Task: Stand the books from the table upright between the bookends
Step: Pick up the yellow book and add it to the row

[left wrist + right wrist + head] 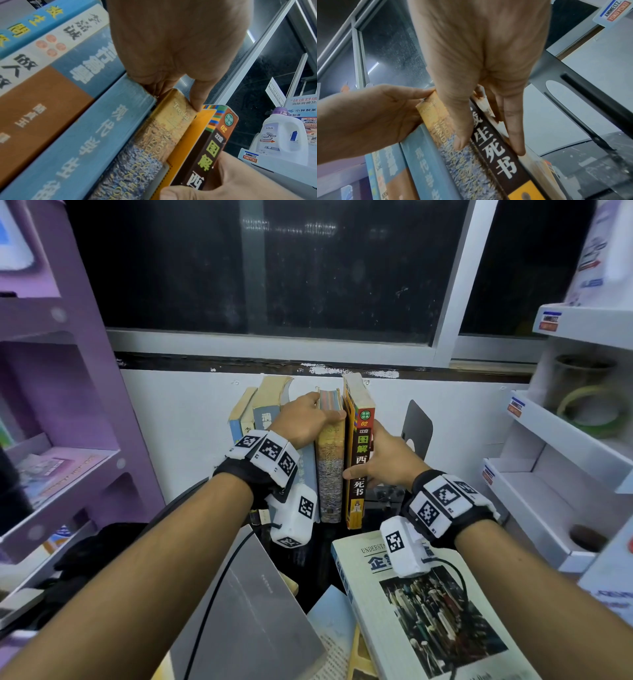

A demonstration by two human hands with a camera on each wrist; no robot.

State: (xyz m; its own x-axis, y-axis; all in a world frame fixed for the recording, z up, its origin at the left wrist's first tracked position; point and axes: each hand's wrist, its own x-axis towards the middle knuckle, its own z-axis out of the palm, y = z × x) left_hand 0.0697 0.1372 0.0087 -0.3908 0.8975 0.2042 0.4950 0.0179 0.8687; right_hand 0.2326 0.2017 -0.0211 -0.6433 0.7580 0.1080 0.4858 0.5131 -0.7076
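Several books stand upright against the white wall. My left hand pinches the top of the gold-and-blue painted-spine book, thumb on its spine corner, fingers behind it. My right hand grips the brown-spined book with the orange cover, which stands just right of the painted one. Its thumb lies in the seam between the two books and its fingers lie on the far cover. A black bookend stands apart to the right. The left bookend is hidden.
A white book with a photo cover lies flat at the front right, over an open book. A grey flat slab lies at front centre. A purple shelf stands left, white display shelves right.
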